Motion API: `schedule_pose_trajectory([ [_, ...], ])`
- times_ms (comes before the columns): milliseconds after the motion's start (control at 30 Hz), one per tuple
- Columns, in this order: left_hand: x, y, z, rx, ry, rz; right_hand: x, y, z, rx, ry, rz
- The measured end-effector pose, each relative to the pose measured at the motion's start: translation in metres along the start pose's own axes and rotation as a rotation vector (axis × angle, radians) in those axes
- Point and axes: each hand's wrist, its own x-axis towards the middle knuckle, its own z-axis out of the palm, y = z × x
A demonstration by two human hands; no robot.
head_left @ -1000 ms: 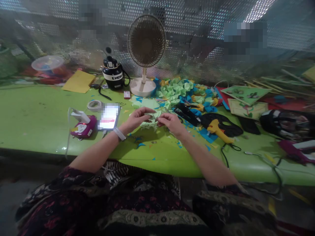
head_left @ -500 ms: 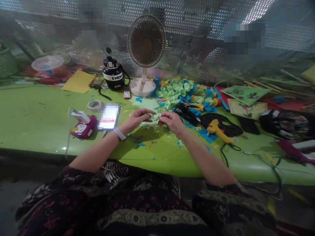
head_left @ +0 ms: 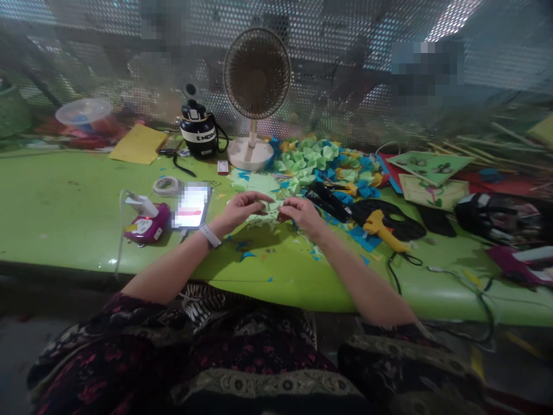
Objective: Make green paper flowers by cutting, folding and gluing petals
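Note:
Between my two hands is a small piece of light green paper (head_left: 273, 204), pinched at its left side by my left hand (head_left: 242, 211) and at its right side by my right hand (head_left: 302, 214). The fingertips partly cover it, so its exact folds cannot be made out. Pale green paper scraps (head_left: 262, 219) lie on the table just below the fingers. Beyond the hands rests a stack of light green paper squares (head_left: 261, 183). A heap of folded green paper pieces (head_left: 311, 155), mixed with blue and yellow ones, spreads behind it.
A white fan (head_left: 251, 154) and a black bottle (head_left: 199, 135) stand at the back. To the left lie a phone (head_left: 190, 207), a tape roll (head_left: 167, 185) and a purple power socket (head_left: 149, 225). A black stapler (head_left: 328, 202) and yellow glue gun (head_left: 384, 230) lie right.
Both hands stay almost in place, still pinching the green paper, with only slight finger movement. Nothing else on the table has visibly moved.

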Motion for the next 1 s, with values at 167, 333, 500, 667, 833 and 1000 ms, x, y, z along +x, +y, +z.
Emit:
schedule_pose_trajectory([
  [167,0.001,-0.001,-0.001,0.025,0.006,0.003,0.001,0.002,0.0,0.001,-0.009,0.002],
  [333,0.001,-0.003,-0.001,0.021,0.008,0.005,0.001,0.001,0.0,0.007,-0.016,0.006],
  [500,0.0,-0.002,-0.001,0.009,0.002,0.003,-0.001,-0.001,0.001,-0.026,-0.012,0.001],
  [667,0.0,-0.002,0.0,-0.015,-0.057,0.012,0.0,0.004,0.002,-0.07,0.002,-0.01],
  [833,0.002,-0.008,-0.002,-0.032,-0.08,0.022,0.002,0.016,0.002,-0.279,0.112,-0.249],
  [1000,0.003,-0.009,-0.004,-0.062,-0.067,0.003,0.001,0.018,0.001,-0.541,0.164,-0.598],
])
